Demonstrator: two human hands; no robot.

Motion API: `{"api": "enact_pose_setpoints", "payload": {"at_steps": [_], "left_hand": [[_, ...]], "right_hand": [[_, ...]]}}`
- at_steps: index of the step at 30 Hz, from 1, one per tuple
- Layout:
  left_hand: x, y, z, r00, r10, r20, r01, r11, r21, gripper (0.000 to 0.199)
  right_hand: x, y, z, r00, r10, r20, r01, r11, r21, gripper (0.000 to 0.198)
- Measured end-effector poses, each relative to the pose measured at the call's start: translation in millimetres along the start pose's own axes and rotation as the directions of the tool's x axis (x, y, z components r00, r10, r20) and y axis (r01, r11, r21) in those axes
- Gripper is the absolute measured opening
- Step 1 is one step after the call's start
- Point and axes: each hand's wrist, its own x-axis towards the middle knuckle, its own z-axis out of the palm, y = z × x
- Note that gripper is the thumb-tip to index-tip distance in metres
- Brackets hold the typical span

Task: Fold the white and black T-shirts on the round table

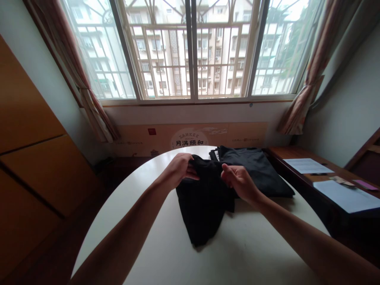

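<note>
A black garment (204,198) hangs from both my hands over the white round table, its lower end tapering to a point near the tabletop. Its exact kind does not show. My left hand (181,168) pinches the upper left corner, with the other fingers slightly spread. The upper right edge is gripped by my right hand (237,179), its fingers curled closed. Just behind and right of that hand lies a folded stack of dark clothing (255,170), and a bit of white shows at the stack's left end.
The white round table (142,237) fills the lower middle. To the right, a wooden desk (279,152) carries paper sheets (347,194), a pen and small slips. Wooden cabinets (29,158) stand left. A barred window (192,59) with tied curtains is ahead, above a printed cardboard panel (243,132).
</note>
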Motion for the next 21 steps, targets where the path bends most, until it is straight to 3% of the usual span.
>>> {"api": "enact_pose_setpoints", "payload": {"at_steps": [2, 5, 7, 9, 11, 13, 16, 18, 21], "left_hand": [[-1, -1, 6, 0.996, -0.031, 0.079, 0.034, 0.999, -0.037, 0.013], [4, -4, 4, 0.982, -0.031, 0.186, 0.016, 0.996, 0.084, 0.028], [11, -9, -4, 0.986, 0.136, 0.098, -0.154, 0.966, 0.208, 0.030], [20, -15, -12, 0.936, 0.349, 0.036, -0.341, 0.883, 0.322, 0.029], [26, -22, -17, 0.893, 0.421, 0.160, -0.449, 0.805, 0.388, 0.047], [29, -30, -15, 0.852, 0.343, 0.395, -0.498, 0.765, 0.409, 0.057], [28, -40, -6, 0.739, 0.147, 0.657, -0.512, 0.756, 0.407, 0.052], [27, -44, 2, 0.687, 0.092, 0.720, -0.506, 0.772, 0.384, 0.035], [23, -46, 8, 0.685, 0.130, 0.717, -0.505, 0.794, 0.338, 0.015]], "right_hand": [[-3, -8, 6, 0.994, -0.044, 0.101, 0.037, 0.997, 0.064, 0.049], [-5, -12, 9, 0.987, -0.051, 0.153, 0.027, 0.987, 0.156, 0.035], [-7, -13, 7, 0.991, -0.024, 0.129, -0.011, 0.965, 0.261, 0.034], [-11, -16, 4, 0.988, 0.018, 0.151, -0.071, 0.931, 0.358, 0.034], [-17, -21, 1, 0.967, 0.048, 0.251, -0.154, 0.892, 0.424, 0.034], [-22, -26, 0, 0.920, 0.053, 0.389, -0.248, 0.847, 0.470, 0.034], [-25, -27, -4, 0.819, 0.026, 0.574, -0.396, 0.749, 0.531, 0.033], [-24, -25, -10, 0.740, 0.014, 0.673, -0.501, 0.679, 0.537, 0.033], [-21, -20, -25, 0.685, 0.051, 0.727, -0.596, 0.613, 0.519, 0.036]]}}
